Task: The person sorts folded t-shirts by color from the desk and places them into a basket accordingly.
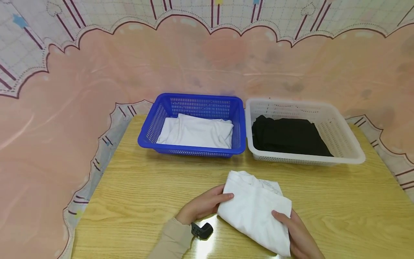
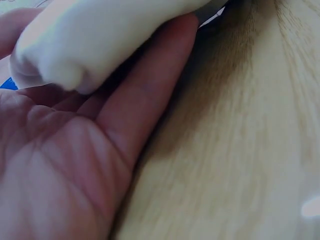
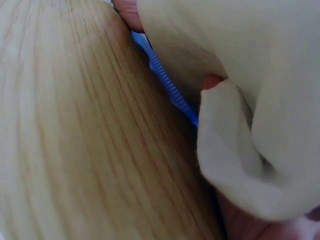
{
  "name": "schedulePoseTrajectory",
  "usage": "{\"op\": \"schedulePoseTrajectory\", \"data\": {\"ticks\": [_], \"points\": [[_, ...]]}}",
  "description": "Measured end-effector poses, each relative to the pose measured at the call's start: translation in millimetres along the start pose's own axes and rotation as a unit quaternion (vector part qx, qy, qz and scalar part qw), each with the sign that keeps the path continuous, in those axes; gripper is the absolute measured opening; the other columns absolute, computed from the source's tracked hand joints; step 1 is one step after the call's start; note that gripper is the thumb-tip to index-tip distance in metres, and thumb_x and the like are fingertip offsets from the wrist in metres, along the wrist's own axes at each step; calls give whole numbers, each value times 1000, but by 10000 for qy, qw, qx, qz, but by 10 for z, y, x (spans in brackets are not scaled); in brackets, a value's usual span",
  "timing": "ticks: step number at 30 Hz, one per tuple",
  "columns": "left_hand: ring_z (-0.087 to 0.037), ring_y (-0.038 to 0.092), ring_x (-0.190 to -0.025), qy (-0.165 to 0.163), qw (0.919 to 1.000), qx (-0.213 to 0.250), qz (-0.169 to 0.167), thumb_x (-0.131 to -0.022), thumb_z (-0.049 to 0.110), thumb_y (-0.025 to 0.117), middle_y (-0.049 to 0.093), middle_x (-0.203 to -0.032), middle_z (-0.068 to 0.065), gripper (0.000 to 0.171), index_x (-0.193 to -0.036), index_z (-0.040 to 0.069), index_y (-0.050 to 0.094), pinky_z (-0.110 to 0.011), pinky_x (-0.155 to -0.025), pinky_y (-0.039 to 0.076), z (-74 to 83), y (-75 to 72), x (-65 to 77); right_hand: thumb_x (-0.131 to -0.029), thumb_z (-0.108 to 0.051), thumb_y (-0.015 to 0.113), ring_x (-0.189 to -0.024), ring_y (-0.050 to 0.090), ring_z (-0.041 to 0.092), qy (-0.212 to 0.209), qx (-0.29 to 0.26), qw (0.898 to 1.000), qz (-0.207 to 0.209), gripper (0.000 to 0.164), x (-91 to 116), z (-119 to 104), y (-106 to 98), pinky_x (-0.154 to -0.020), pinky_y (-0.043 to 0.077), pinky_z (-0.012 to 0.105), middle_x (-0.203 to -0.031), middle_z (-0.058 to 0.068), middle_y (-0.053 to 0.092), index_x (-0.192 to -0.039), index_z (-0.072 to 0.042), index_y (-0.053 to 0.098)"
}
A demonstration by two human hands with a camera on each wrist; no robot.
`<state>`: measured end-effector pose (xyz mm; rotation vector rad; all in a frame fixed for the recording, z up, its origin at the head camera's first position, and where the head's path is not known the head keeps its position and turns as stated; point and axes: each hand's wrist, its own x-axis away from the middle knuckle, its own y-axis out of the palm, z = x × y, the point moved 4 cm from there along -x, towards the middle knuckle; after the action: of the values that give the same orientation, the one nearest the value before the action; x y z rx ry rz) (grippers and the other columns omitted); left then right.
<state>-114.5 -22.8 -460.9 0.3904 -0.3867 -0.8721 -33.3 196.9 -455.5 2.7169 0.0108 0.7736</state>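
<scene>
Both hands hold a folded white garment (image 1: 253, 210) just above the table, tilted, with its layered edge toward the baskets. My left hand (image 1: 208, 203) grips its left side, thumb on top and fingers underneath. At the lower right my right hand (image 1: 295, 230) pinches it, thumb over the top layer and most fingers hidden below. In the left wrist view, the left fingers (image 2: 150, 85) reach under the rolled edge of the white cloth (image 2: 100, 40). A fold of the garment (image 3: 230, 150) curls over the right hand in the right wrist view, where one fingertip shows.
A blue basket (image 1: 192, 151) with folded white clothing (image 1: 197, 131) stands at the back. Right beside it is a white basket (image 1: 349, 144) with folded black clothing (image 1: 288, 135). The wooden table (image 1: 136, 201) meets a patterned pink cloth backdrop (image 1: 210, 64). A black band (image 1: 202, 231) circles the left wrist.
</scene>
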Motion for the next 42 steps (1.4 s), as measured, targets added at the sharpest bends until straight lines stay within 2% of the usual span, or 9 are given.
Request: {"op": "schedulePoseTrajectory", "data": {"ticks": [6,15,19,24,27,32,37,42], "points": [[-26,50,-109,73,10000,-28,-47,-93,20,46,47,-124,-15,48,-136,5,29,-42,-85,44,16,5,-4,-88,-21,54,-106,49,19,-14,-90,10000,11,53,3,-21,0,-86,43,39,-122,7,42,-132,-16,25],[-25,51,-108,176,9989,8,-445,-91,23,50,45,-126,-13,57,-140,8,23,-41,-84,45,56,6,23,-91,-23,50,-106,48,14,-251,-60,9997,15,48,46,-69,-25,-87,43,34,-122,1,44,-132,-17,25],[-25,53,-103,275,9971,68,-705,-89,26,53,45,-125,-12,62,-141,12,22,-39,-75,49,95,19,28,-92,-23,48,-105,49,13,-349,-119,9993,-17,46,74,-79,-28,-86,43,33,-120,-1,47,-131,-17,25],[-25,58,-88,441,9940,-27,-1002,-87,30,55,47,-121,-14,65,-141,14,23,-40,-61,51,215,82,31,-93,-22,47,-101,51,12,-570,-55,9983,74,41,105,-108,-31,-84,45,31,-114,-3,50,-129,-15,27],[-24,58,-83,461,9922,-203,-1136,-87,32,56,45,-124,-15,67,-141,15,22,-42,-58,51,317,126,24,-93,-20,45,-100,51,11,-765,-58,9971,7,40,131,-142,-28,-83,44,30,-113,-3,49,-128,-15,27],[-26,57,-92,482,9881,-618,-1320,-86,34,57,41,-130,-13,70,-142,13,19,-47,-61,50,488,186,-3,-95,-19,41,-101,49,10,-999,-116,9948,-143,39,177,-217,-11,-84,44,29,-115,-3,45,-130,-18,25],[-24,55,-100,527,9813,-1221,-1392,-86,34,56,42,-131,-11,72,-142,9,19,-44,-70,50,657,194,1,-94,-23,43,-96,50,10,-967,89,9952,148,37,204,-314,16,-81,45,30,-110,-3,45,-126,-18,26],[-23,57,-94,827,9719,-1703,-1403,-85,35,57,39,-135,-14,75,-143,11,17,-44,-66,51,873,179,50,-93,-26,45,-95,49,9,-1024,291,9935,396,35,197,-419,68,-80,44,27,-108,-4,44,-123,-18,30]]}}
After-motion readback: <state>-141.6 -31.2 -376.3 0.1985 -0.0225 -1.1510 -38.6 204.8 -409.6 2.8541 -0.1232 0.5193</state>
